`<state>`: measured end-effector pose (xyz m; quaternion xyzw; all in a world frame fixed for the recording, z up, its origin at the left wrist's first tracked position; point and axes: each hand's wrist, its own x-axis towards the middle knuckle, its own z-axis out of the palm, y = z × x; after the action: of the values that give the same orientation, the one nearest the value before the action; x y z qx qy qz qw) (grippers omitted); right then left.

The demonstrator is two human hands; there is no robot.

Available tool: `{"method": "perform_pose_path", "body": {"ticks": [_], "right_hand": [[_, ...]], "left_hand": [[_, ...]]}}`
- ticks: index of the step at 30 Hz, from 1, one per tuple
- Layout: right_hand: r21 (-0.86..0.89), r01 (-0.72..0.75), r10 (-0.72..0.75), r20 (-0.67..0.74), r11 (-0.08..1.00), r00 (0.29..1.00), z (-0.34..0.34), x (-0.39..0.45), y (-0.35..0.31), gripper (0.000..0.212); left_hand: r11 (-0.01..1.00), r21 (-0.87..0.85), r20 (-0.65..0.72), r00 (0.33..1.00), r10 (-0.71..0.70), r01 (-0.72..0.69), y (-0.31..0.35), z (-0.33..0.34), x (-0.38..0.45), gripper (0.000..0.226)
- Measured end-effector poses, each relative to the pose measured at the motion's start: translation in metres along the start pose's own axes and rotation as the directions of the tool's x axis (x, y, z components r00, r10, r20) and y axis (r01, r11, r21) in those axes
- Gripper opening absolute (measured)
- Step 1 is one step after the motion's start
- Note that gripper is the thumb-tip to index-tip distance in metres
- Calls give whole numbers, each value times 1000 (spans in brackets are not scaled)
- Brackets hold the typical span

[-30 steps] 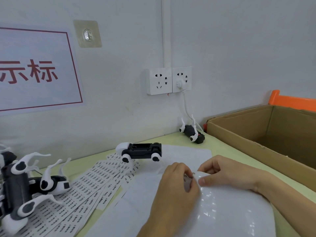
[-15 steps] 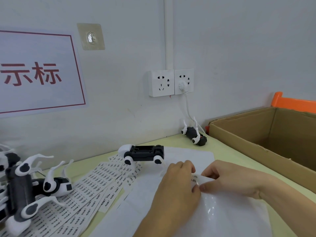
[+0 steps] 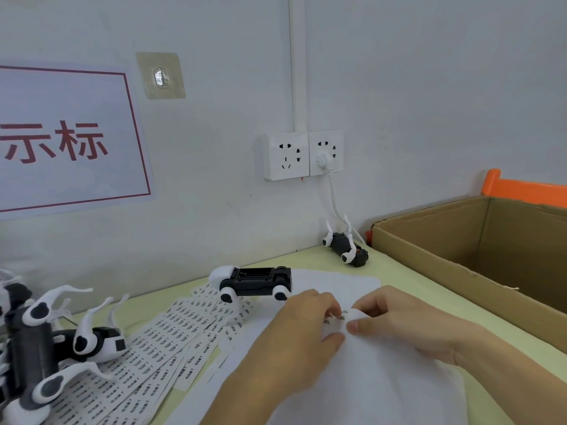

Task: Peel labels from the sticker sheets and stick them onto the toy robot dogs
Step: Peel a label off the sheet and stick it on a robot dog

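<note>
Head view: both hands, left hand (image 3: 294, 329) and right hand (image 3: 399, 323), pinch sticker sheet (image 3: 383, 378) edge; we judge peeling under way, nearest toy robot dog (image 3: 254, 282) unlabelled.

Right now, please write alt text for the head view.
Two hands, left hand and right hand, pinch a small label at the corner of a white sticker sheet on a table. A toy robot dog lies just beyond.

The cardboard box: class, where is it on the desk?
In the head view, the box sits at the desk's right side, just right of the far toy dog.
</note>
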<state>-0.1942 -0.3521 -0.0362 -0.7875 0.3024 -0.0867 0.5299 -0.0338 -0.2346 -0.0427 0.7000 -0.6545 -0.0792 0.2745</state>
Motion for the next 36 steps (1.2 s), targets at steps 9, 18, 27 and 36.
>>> {"method": "perform_pose_path", "body": {"ticks": [9,18,27,36], "right_hand": [[124,78,-74,-41,989,996,4,3,2,16],[78,109,-108,-19,991,994,5,1,1,27],[-15,81,-82,-7,997,997,11,-2,-3,39],[-71,56,-57,-16,996,998,11,-5,-6,43]], "left_hand": [[999,1,-162,986,-43,44,7,8,1,14],[989,-96,-192,973,-130,113,13,18,0,18],[981,-59,-197,961,-193,185,14,24,2,18],[965,-161,-199,951,-237,206,10,25,4,16]]}}
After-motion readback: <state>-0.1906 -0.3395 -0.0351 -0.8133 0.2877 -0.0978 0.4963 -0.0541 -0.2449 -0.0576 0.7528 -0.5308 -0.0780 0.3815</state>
